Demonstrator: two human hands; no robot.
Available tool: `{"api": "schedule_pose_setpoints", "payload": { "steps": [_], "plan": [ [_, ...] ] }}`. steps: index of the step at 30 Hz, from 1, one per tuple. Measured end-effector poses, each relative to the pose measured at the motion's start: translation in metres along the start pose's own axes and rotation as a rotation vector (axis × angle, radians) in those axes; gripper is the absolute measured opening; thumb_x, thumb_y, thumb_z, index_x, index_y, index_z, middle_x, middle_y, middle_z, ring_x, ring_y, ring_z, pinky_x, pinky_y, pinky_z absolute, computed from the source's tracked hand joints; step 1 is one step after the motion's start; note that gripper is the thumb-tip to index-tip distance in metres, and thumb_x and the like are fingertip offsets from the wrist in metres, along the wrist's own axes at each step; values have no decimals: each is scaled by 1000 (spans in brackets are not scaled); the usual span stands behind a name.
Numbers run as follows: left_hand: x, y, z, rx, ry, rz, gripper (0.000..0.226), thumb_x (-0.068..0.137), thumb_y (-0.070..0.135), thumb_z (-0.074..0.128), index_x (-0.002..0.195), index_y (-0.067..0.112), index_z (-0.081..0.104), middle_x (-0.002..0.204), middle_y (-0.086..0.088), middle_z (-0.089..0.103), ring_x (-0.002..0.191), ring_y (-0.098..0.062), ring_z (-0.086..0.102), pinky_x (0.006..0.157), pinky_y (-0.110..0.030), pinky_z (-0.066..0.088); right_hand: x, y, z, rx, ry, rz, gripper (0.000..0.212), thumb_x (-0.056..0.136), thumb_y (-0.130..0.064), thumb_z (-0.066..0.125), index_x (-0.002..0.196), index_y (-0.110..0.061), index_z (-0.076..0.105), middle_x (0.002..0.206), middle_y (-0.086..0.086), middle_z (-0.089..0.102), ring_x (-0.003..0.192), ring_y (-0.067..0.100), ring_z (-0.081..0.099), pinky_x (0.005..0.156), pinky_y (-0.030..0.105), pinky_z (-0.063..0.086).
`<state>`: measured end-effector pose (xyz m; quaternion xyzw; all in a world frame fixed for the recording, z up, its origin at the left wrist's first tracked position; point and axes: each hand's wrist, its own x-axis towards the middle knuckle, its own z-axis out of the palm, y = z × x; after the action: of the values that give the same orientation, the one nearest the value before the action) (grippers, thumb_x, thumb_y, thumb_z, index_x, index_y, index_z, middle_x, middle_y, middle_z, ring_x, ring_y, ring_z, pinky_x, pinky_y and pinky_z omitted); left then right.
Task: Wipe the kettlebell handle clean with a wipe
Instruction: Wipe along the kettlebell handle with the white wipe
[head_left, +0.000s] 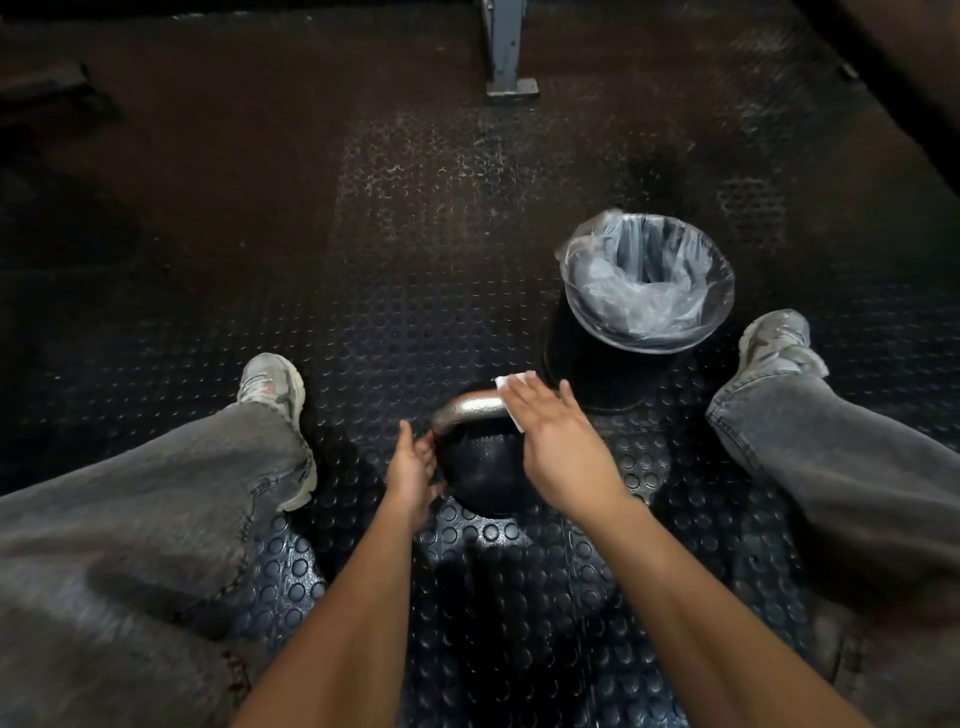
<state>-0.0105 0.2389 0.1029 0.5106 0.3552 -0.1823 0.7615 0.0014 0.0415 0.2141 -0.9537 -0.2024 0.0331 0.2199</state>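
A black kettlebell (483, 467) stands on the studded rubber floor between my legs, its bare metal handle (470, 408) arching over the top. My right hand (558, 441) lies over the right end of the handle with fingers stretched out, pressing a white wipe (506, 383) against it; only the wipe's edges show past my fingers. My left hand (413, 467) rests against the left side of the kettlebell's body, fingers relaxed and touching it just below the handle's left end.
A black bin with a clear plastic liner (649, 280) stands just right of and beyond the kettlebell. My legs in grey jeans and pale sneakers (272, 384) flank the spot. A grey metal post foot (511, 85) stands far ahead.
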Motion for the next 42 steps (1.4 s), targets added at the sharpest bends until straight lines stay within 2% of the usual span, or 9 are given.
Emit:
{"api": "schedule_pose_setpoints", "payload": {
  "steps": [7, 16, 21, 23, 31, 33, 36, 38, 42],
  "plan": [
    [-4, 0, 3, 10, 16, 15, 78, 99, 68, 13, 144, 18, 52, 145, -6, 55, 139, -23, 44, 119, -54, 26, -17, 33, 2, 276, 98, 550, 56, 95, 2, 40, 150, -10, 44, 139, 17, 60, 121, 34, 60, 102, 36, 46],
    [-3, 0, 1, 16, 2, 7, 79, 98, 70, 13, 146, 19, 49, 147, -7, 53, 140, -25, 43, 119, -53, 27, -24, 14, 14, 153, 146, -5, 61, 92, 7, 45, 151, -11, 44, 158, 0, 39, 151, 16, 27, 125, 37, 16],
    [-2, -1, 0, 24, 19, 17, 79, 97, 70, 14, 146, 19, 49, 147, -7, 53, 141, -24, 43, 119, -53, 26, -31, 30, 28, 610, 253, 785, 52, 98, -4, 42, 146, -22, 51, 128, 13, 67, 101, 21, 64, 100, 42, 52],
    [-2, -1, 0, 20, 15, 14, 79, 98, 70, 13, 146, 18, 49, 147, -7, 53, 140, -24, 43, 119, -54, 26, -17, 35, 24, 653, 225, 884, 48, 98, -8, 42, 143, -20, 55, 128, 14, 67, 106, 26, 63, 100, 45, 52],
    [2, -2, 0, 6, 24, 5, 81, 95, 74, 15, 144, 22, 52, 144, -5, 57, 138, -23, 46, 119, -56, 25, -19, 13, 16, 239, 229, 71, 61, 91, 8, 42, 148, -12, 48, 155, -1, 44, 150, 14, 29, 125, 32, 14],
    [0, -2, 0, 16, 21, 11, 80, 96, 73, 14, 144, 22, 51, 144, -5, 56, 139, -23, 45, 119, -55, 24, -35, 17, 27, 312, 301, 163, 64, 92, 7, 43, 151, -18, 45, 155, -7, 43, 148, 9, 32, 124, 31, 18],
    [-2, -1, 2, 26, 16, 13, 78, 97, 70, 12, 145, 22, 51, 147, -5, 53, 141, -23, 42, 120, -54, 23, -36, 20, 25, 574, 322, 647, 59, 98, -1, 42, 151, -28, 45, 114, -2, 69, 90, 7, 66, 87, 19, 51],
    [-1, -2, 0, 25, 17, 16, 79, 97, 71, 12, 143, 22, 54, 145, -6, 56, 139, -23, 44, 120, -54, 24, -26, 26, 24, 631, 289, 787, 52, 100, -5, 41, 148, -25, 49, 90, 2, 70, 62, 7, 55, 61, 11, 46],
    [1, -3, -1, 16, 24, 13, 81, 94, 74, 15, 141, 22, 55, 141, -7, 59, 137, -24, 47, 119, -56, 25, -8, 18, 13, 443, 266, 443, 56, 97, 3, 41, 147, -19, 51, 145, 4, 56, 134, 21, 53, 117, 31, 36]
  ]
}}
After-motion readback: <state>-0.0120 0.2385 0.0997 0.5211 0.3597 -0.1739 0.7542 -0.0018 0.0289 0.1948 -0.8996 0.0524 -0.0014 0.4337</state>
